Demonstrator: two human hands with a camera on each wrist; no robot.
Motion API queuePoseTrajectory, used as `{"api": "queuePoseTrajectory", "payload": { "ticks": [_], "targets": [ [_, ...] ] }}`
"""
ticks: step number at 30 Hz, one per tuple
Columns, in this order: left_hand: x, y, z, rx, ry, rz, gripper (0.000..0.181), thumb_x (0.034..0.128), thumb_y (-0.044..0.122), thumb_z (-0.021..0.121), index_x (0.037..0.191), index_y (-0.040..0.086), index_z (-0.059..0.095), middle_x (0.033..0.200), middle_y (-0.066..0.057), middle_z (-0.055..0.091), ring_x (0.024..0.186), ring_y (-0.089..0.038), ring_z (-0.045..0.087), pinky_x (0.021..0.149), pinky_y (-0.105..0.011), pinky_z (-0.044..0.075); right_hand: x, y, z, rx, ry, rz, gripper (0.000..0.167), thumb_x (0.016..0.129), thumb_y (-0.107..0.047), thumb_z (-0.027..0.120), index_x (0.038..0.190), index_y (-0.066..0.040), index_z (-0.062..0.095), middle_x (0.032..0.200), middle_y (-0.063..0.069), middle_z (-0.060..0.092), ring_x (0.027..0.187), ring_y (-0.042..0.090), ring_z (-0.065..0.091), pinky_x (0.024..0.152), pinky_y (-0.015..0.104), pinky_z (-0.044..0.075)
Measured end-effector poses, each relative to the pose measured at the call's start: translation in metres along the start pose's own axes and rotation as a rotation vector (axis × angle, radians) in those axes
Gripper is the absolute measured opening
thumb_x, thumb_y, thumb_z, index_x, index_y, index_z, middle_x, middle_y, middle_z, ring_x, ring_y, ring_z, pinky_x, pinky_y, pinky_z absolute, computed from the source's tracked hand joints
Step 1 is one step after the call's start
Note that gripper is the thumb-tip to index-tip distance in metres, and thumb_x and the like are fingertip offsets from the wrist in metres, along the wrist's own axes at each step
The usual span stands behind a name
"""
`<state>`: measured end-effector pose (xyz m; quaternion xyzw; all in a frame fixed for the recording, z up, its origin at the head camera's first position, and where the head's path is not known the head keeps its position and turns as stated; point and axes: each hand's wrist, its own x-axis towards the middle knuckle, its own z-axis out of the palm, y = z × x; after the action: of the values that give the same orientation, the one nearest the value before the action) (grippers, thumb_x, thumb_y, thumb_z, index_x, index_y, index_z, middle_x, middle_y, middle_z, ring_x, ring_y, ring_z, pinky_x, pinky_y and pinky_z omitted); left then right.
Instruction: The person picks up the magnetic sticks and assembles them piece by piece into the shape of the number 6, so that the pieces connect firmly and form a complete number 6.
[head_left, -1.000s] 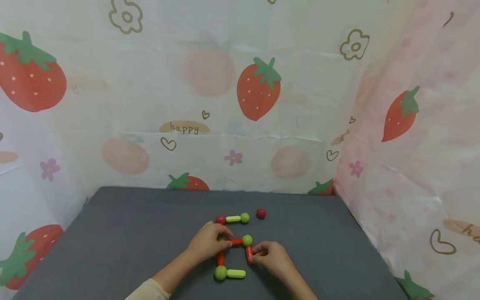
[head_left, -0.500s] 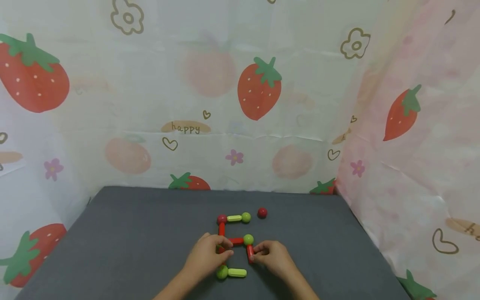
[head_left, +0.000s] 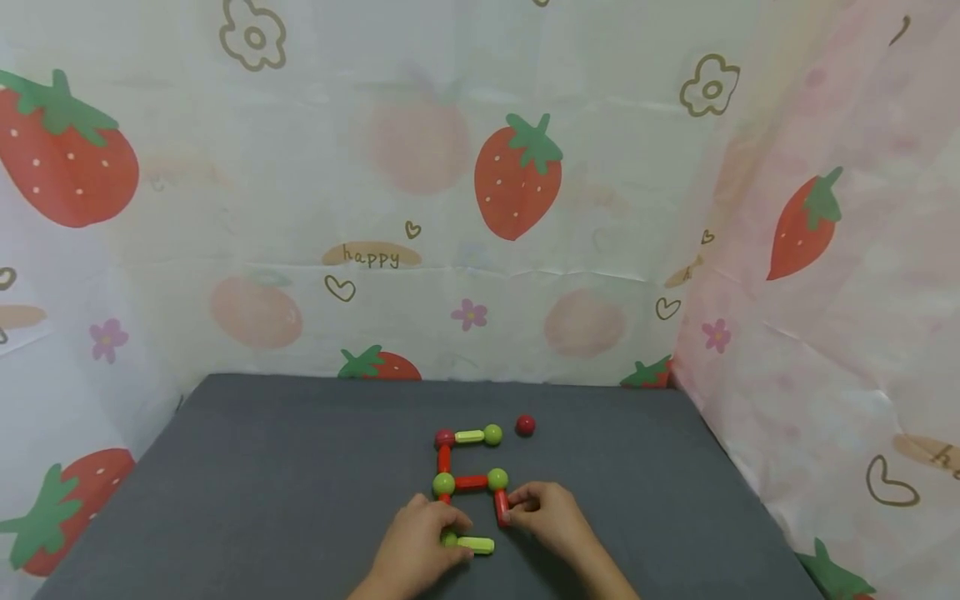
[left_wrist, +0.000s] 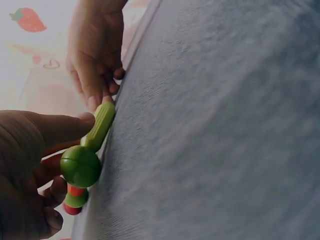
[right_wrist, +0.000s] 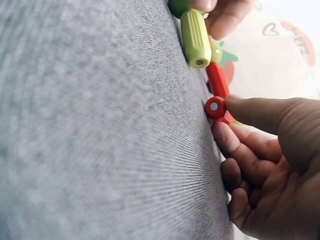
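Note:
On the dark grey tabletop lies a figure of magnetic sticks and balls. My right hand (head_left: pixel 553 521) pinches the red stick (head_left: pixel 501 507) hanging from the right middle green ball (head_left: pixel 497 479); its free end shows a silvery tip in the right wrist view. My left hand (head_left: pixel 416 546) is at the bottom, thumb and forefinger on either side of the yellow-green stick (left_wrist: pixel 100 125) beside the large green ball (left_wrist: pixel 81 166). A horizontal red stick (head_left: pixel 471 482) joins the left middle green ball (head_left: pixel 443 483) to the right one. Part of the lower left red stick is hidden by my left hand.
At the figure's top, a red ball (head_left: pixel 445 438) bears a yellow-green stick (head_left: pixel 469 437) ending in a green ball (head_left: pixel 492 434). A loose red ball (head_left: pixel 526 426) lies to its right. Strawberry-printed cloth (head_left: pixel 420 317) walls the table's back and sides.
My left hand has moved down toward me, from the left middle green ball to the bottom ball and yellow-green stick. My right hand keeps its pinch on the red stick.

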<state>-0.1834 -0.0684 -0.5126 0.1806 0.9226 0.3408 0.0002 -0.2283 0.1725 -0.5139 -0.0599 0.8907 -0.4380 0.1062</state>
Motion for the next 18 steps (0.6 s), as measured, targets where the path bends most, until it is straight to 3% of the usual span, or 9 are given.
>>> {"api": "queuePoseTrajectory", "payload": {
  "ticks": [4, 12, 18],
  "targets": [
    [0.0002, 0.0011, 0.0045, 0.009, -0.021, -0.017, 0.023, 0.0726, 0.032, 0.091, 0.093, 0.031, 0.081, 0.082, 0.021, 0.067, 0.077, -0.01, 0.044, 0.068, -0.032, 0.037, -0.0005, -0.0007, -0.0004, -0.001, 0.005, -0.002, 0.019, 0.084, -0.025, 0.085, 0.097, -0.013, 0.077, 0.08, -0.004, 0.072, 0.073, 0.011, 0.063, 0.064, 0.031, 0.048],
    [-0.0039, 0.0037, 0.0067, 0.016, 0.041, -0.007, 0.022, 0.0711, 0.027, 0.092, 0.09, 0.031, 0.081, 0.082, 0.02, 0.067, 0.074, -0.009, 0.043, 0.068, -0.032, 0.037, -0.001, -0.0036, 0.0006, -0.022, 0.014, 0.013, 0.021, 0.084, -0.027, 0.086, 0.097, -0.013, 0.077, 0.08, -0.004, 0.072, 0.073, 0.011, 0.063, 0.064, 0.031, 0.049],
    [-0.0052, 0.0038, 0.0072, -0.023, 0.046, -0.04, 0.02, 0.0723, 0.027, 0.091, 0.089, 0.03, 0.081, 0.078, 0.019, 0.063, 0.073, -0.009, 0.041, 0.064, -0.028, 0.037, -0.0014, -0.0029, 0.0025, -0.024, 0.017, 0.027, 0.023, 0.083, -0.03, 0.086, 0.098, -0.015, 0.078, 0.081, -0.005, 0.072, 0.074, 0.011, 0.064, 0.064, 0.031, 0.051]
  ]
}}
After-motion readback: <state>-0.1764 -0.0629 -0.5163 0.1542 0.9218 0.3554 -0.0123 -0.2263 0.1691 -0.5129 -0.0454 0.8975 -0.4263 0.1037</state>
